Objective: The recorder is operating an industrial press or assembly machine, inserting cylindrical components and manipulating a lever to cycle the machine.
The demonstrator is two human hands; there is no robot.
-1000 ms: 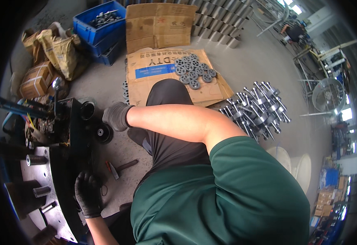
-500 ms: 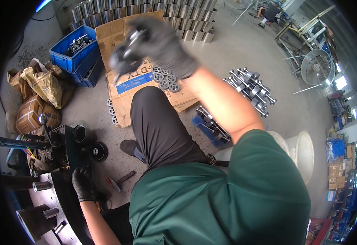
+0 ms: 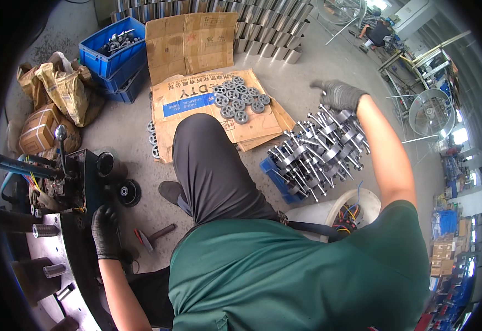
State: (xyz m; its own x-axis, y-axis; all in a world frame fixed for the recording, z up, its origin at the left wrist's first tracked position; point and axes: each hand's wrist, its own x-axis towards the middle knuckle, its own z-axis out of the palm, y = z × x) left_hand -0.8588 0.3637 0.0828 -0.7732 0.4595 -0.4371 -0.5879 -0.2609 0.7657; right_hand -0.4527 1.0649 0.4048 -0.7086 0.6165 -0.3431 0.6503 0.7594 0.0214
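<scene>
My right hand (image 3: pixel 344 96), in a dark grey glove, is at the far edge of a heap of metal shafts with round collars (image 3: pixel 329 146). One finger stretches out to the left, the fingers look apart, and I see nothing held in them. The fingers' undersides are partly hidden. My left hand (image 3: pixel 106 229), gloved too, rests with its fingers laid along the dark edge of a machine (image 3: pixel 64 243) at the lower left. Several grey spoked wheels (image 3: pixel 241 117) lie on flattened cardboard (image 3: pixel 197 132) in front of my knee.
Blue crates (image 3: pixel 100 63) with metal parts stand at the far left, beside sacks (image 3: pixel 64 96) and a carton (image 3: pixel 41 129). Shiny metal tubes (image 3: pixel 268 33) are stacked at the back. A hammer (image 3: pixel 161 232) lies near my foot. A white bucket (image 3: pixel 370 207) with wires stands right.
My right hand has swung from above the cardboard to the shaft heap on the right. The blurred metallic thing in it is no longer there. My left hand stays at the machine.
</scene>
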